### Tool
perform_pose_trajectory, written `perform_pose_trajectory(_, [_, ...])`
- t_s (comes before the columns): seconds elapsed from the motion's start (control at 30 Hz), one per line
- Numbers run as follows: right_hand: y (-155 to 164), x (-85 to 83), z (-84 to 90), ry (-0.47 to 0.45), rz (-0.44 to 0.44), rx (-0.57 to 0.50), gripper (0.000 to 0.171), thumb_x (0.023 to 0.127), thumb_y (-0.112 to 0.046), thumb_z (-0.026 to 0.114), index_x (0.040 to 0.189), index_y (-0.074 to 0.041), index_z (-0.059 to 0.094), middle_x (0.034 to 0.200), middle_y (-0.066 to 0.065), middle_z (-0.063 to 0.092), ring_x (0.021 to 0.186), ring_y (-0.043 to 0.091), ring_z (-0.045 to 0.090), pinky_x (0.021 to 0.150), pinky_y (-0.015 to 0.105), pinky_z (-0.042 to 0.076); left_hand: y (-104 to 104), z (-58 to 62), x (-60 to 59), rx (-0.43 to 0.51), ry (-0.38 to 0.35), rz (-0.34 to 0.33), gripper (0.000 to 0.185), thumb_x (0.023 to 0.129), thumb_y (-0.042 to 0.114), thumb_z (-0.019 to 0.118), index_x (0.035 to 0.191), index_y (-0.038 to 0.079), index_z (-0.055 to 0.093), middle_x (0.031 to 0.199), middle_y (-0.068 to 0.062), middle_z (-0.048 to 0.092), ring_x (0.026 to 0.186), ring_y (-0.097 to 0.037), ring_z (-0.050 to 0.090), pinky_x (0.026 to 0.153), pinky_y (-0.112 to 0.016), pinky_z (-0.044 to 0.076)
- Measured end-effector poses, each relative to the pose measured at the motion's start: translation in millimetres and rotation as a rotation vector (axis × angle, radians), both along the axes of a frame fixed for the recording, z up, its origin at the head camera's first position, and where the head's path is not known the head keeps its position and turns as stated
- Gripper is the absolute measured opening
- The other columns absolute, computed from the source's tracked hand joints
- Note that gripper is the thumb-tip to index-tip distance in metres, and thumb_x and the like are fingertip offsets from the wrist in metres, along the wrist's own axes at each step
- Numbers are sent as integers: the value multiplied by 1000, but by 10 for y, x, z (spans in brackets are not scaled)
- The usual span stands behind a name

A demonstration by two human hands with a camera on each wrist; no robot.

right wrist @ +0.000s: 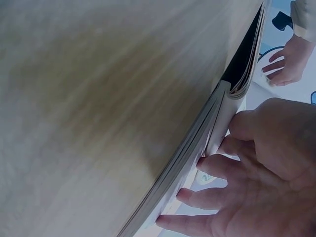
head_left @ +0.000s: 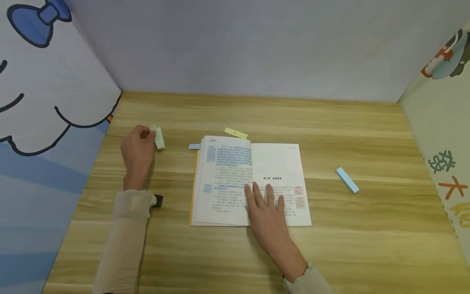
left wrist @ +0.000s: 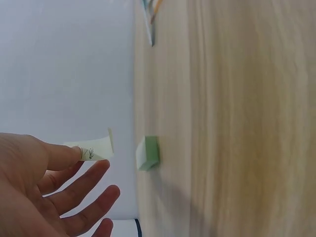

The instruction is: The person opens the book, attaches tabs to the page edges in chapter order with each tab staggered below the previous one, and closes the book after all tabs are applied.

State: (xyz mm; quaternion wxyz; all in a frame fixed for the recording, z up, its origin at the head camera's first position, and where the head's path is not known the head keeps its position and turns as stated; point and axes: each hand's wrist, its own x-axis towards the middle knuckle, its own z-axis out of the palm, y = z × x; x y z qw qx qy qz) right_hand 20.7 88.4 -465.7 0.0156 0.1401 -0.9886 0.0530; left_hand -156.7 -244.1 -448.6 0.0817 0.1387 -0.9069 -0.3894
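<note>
While your right hand rests on the open book with its fingers spread, your left hand pinches a small pale paper strip with scribbles on it. Just beside that hand, a green sticky pad sits on the table. A yellow strip pokes out above the book, and a blue pad lies to its right.

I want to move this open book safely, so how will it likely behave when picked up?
The open book would probably flop or fold at its middle, where its thin pages curve. The blue tab, projecting past the left edge, could bend if caught.
</note>
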Motion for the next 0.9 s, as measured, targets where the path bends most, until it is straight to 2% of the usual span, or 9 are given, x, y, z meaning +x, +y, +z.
perform_pose_trajectory(0.1, [-2, 9, -3, -2, -1, -2, 55, 105, -27, 61, 156, -9, 49, 156, 15, 54, 142, 49, 51, 104, 73, 47, 35, 21, 28, 41, -1, -6, 35, 107, 27, 59, 128, 1, 68, 127, -22, 71, 112, -36, 67, 94, -50, 53])
perform_pose_trajectory(0.2, [-4, 13, -3, -8, -2, -2, 55, 106, -27, 61, 156, -9, 48, 157, 15, 54, 142, 49, 50, 104, 73, 46, 91, 43, 58, 78, 8, -16, 34, 106, 27, 61, 125, 1, 70, 123, -21, 73, 109, -34, 68, 89, -39, 52])
perform_pose_trajectory(0.3, [-6, 14, 0, -12, -3, -1, 55, 106, -27, 61, 156, -9, 48, 157, 15, 54, 143, 49, 50, 104, 73, 46, 163, 61, 94, 111, 21, -46, 33, 106, 25, 62, 123, -1, 70, 120, -22, 74, 104, -32, 68, 81, -28, 48])
perform_pose_trajectory(0.4, [-7, 12, 1, -10, -4, 0, 55, 106, -27, 60, 156, -9, 48, 157, 15, 53, 143, 49, 50, 105, 73, 46, 242, 74, 134, 154, 40, -85, 32, 105, 24, 62, 121, -3, 70, 118, -23, 74, 102, -29, 67, 80, -24, 44])
perform_pose_trajectory(0.53, [-5, 12, -4, -10, -5, 1, 55, 106, -27, 60, 156, -9, 48, 157, 15, 53, 143, 49, 49, 104, 73, 46, 356, 103, 185, 195, 58, -147, 30, 105, 21, 64, 117, -6, 70, 118, -24, 74, 106, -31, 67, 84, -25, 43])
perform_pose_trajectory(0.67, [-4, 11, -4, -24, -7, 3, 55, 106, -27, 60, 157, -9, 47, 158, 15, 52, 144, 49, 48, 105, 73, 46, 479, 150, 227, 222, 39, -205, 31, 104, 22, 64, 117, -6, 69, 119, -25, 73, 111, -33, 69, 86, -27, 49])
perform_pose_trajectory(0.77, [-5, 7, -6, -29, -9, 1, 55, 106, -27, 59, 157, -10, 47, 158, 15, 52, 144, 49, 48, 106, 73, 46, 585, 184, 245, 258, 15, -268, 31, 104, 22, 65, 118, -6, 68, 122, -24, 71, 117, -35, 69, 96, -36, 53])
perform_pose_trajectory(0.9, [-6, 4, -10, -32, -7, -4, 55, 106, -27, 59, 157, -10, 46, 159, 16, 51, 144, 49, 47, 106, 73, 45, 747, 213, 269, 319, -21, -365, 30, 104, 22, 66, 116, -5, 67, 124, -24, 71, 124, -36, 67, 108, -48, 52])
